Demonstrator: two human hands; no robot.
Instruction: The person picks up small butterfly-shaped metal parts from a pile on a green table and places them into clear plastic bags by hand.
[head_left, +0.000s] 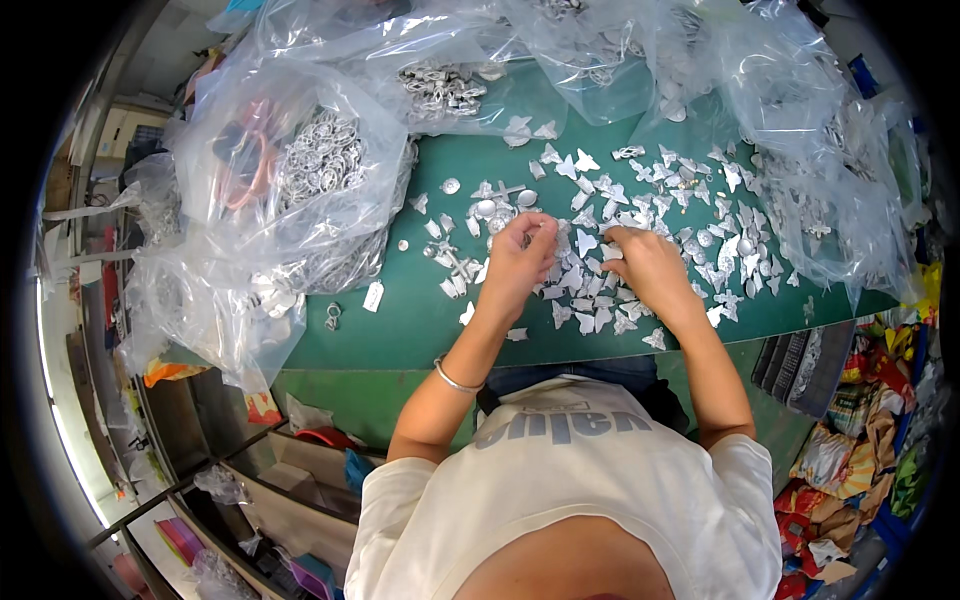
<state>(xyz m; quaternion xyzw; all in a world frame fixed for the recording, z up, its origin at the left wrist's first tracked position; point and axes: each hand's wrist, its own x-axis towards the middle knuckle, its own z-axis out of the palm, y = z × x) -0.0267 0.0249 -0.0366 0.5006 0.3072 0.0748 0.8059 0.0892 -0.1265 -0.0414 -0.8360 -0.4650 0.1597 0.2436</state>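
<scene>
Small silver metal pieces point(586, 162), several shaped like butterflies, lie scattered over a green tabletop point(385, 340). My left hand point(520, 262) hovers over the left part of the pile, its fingers curled in and pinched together; whatever is between them is too small to make out. To its right, my right hand point(648, 268) reaches down to the pieces, with a gap between thumb and forefinger and nothing visible held there. Round silver discs point(527, 198) and a cross-shaped silver piece point(500, 190) lie just beyond my left hand. A bangle circles my left wrist.
Clear plastic bags of silver parts point(322, 160) crowd the table's left, far and right sides. A white tag point(373, 296) and a small ring-like piece point(333, 316) lie at the near left. Open drawers point(290, 480) stand below left; colourful packages point(835, 460) fill the lower right.
</scene>
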